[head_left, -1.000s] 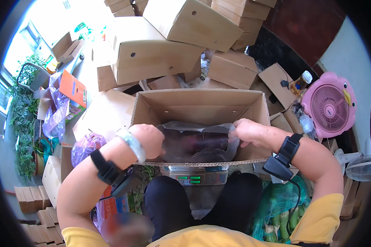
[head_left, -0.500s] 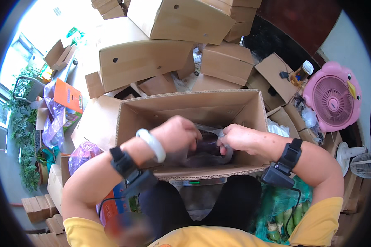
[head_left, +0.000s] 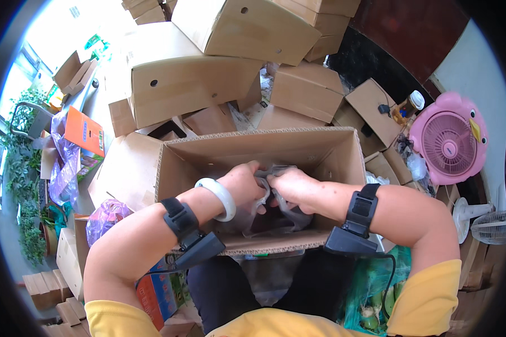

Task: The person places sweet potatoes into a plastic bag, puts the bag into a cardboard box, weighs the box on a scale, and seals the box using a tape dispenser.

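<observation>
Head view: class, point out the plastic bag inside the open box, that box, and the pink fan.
Plastic bag (head_left: 290, 221), head view, its crumpled right side.
Open box (head_left: 306, 151), head view, inner far wall.
Pink fan (head_left: 449, 147), head view, middle of its round grille.

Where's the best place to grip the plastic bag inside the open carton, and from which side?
Probably by its loose upper edge, from above. The plastic bag bunches up there between the left hand and right hand, giving slack film to pinch; the open carton walls it in at the sides.
</observation>
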